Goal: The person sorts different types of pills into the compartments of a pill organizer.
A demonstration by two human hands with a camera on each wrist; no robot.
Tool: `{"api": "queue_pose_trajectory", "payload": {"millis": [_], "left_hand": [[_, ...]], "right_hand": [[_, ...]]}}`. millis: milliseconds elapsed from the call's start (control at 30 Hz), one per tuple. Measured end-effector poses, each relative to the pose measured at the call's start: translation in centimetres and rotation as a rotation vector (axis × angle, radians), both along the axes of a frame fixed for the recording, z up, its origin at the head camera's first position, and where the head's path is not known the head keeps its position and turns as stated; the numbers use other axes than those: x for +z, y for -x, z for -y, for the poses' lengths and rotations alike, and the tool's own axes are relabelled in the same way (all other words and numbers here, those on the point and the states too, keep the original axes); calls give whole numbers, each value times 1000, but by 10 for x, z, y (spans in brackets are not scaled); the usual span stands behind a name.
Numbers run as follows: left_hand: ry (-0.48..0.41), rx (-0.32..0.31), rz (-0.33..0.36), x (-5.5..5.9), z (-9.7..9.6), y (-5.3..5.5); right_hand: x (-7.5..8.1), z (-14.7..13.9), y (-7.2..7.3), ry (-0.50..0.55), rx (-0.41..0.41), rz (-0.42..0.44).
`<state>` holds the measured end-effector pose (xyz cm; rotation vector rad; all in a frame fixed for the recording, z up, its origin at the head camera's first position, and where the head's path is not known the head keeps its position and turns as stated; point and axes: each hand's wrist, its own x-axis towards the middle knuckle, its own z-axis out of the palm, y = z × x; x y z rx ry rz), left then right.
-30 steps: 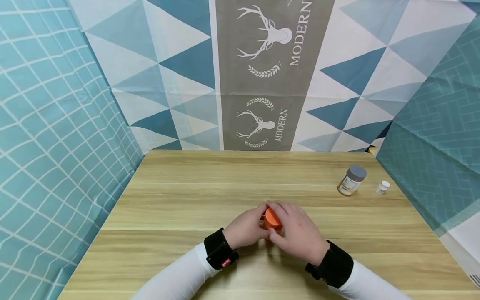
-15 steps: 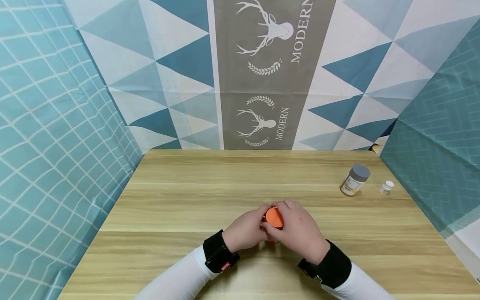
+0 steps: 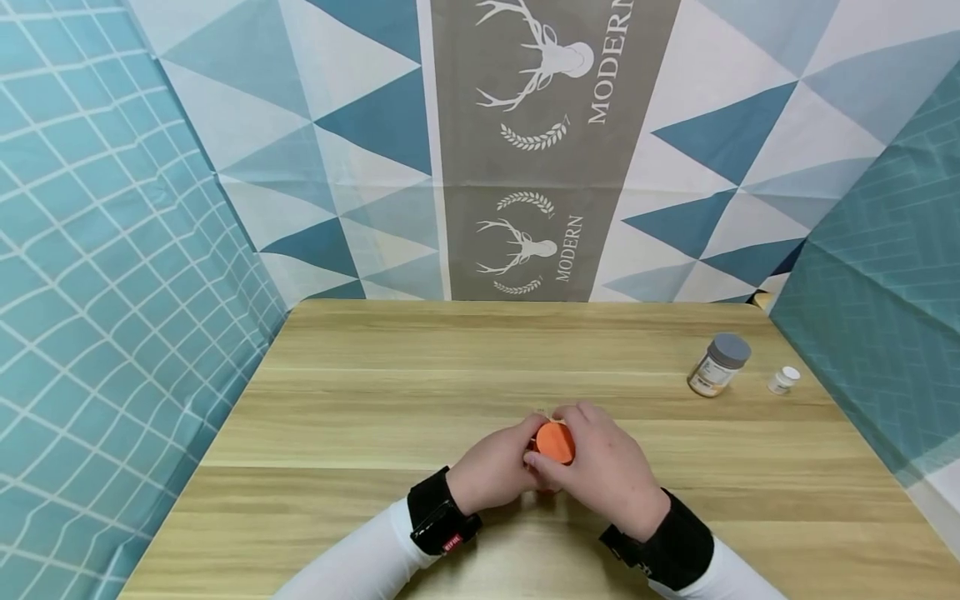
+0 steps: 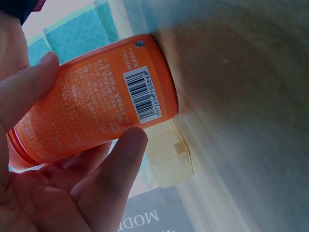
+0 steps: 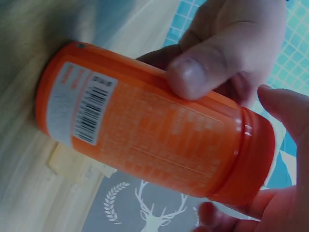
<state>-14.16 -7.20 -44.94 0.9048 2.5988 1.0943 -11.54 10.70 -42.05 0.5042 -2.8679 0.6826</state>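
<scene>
An orange bottle (image 4: 96, 101) with a printed label and barcode stands on the wooden table between both hands. Its orange lid (image 3: 555, 442) faces up in the head view. My left hand (image 3: 495, 467) grips the bottle's body, thumb on one side and fingers on the other. Around the lid curve the thumb and fingers of my right hand (image 3: 606, 468); the right wrist view shows them at the lid's rim (image 5: 253, 159). In the head view the hands hide most of the bottle's body.
A pale yellow boxy thing (image 4: 169, 159) stands close behind the bottle. At the table's back right are a jar with a grey lid (image 3: 720, 364) and a small white bottle (image 3: 783, 380). Patterned cloths hang behind and beside the table (image 3: 420, 342).
My right thumb has shifted left across the lid's near side, and the right fingers have drawn back, so more of the lid's top shows. The left hand keeps its grip.
</scene>
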Motion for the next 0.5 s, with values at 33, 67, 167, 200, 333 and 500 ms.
{"api": "queue_pose_trajectory", "payload": {"millis": [33, 67, 167, 200, 333, 500], "left_hand": [[0, -1, 2, 0, 0, 0], [4, 1, 4, 0, 0, 0], [21, 13, 12, 1, 0, -2], [28, 16, 8, 1, 0, -2], [52, 31, 11, 2, 0, -4], [44, 31, 21, 0, 0, -4]], "right_hand": [[-1, 0, 0, -7, -7, 2], [-2, 0, 0, -12, -5, 4], [-3, -2, 1, -30, 35, -29], [-4, -3, 1, -34, 59, -47], [-4, -8, 4, -53, 170, -115], [-4, -11, 6, -53, 268, -128]]}}
